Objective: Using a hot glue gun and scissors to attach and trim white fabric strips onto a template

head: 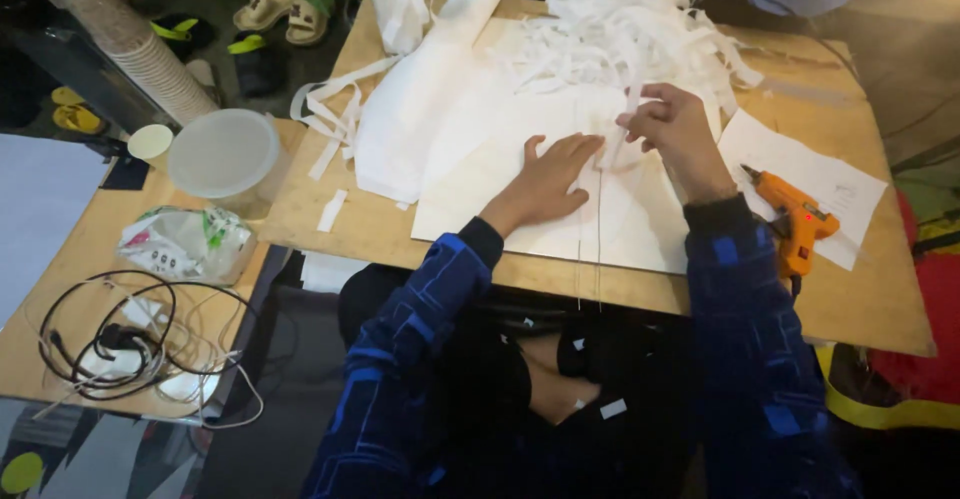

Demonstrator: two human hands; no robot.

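- Head view, hands: left hand (556, 171) is lying flat, fingers spread, pressing down on the white sheet (500, 174) on the counter (860, 294); right hand (672, 125) is pinching a narrow white strip (628, 99) between thumb and fingertips, fingers closed on it.
- Strip: it is hanging limp from the pinch, so it is looking thin, light and floppy, likely paper or soft fabric that could tear or crease; taking it near one end with a light pinch seems the sound hold.
- Strip pile (625, 34): more loose white strips are lying tangled at the far side of the counter, just beyond the right hand, and would likely snag on each other if pulled.
- Sheet: it is lying flat, looking stiffer than the strips, and the flat palm is holding it down.
- Glue gun (795, 221): an orange one is resting on a paper just right of the right forearm.
- Containers: a round clear tub (225, 159) with a frosted lid is standing at the left; I cannot tell its contents. A stack of paper cups (140, 54) is lying tilted behind it. A crumpled bag (185, 244) is lying nearer, contents unclear.
- Cables (120, 344): black and white ones are coiling at the near left.
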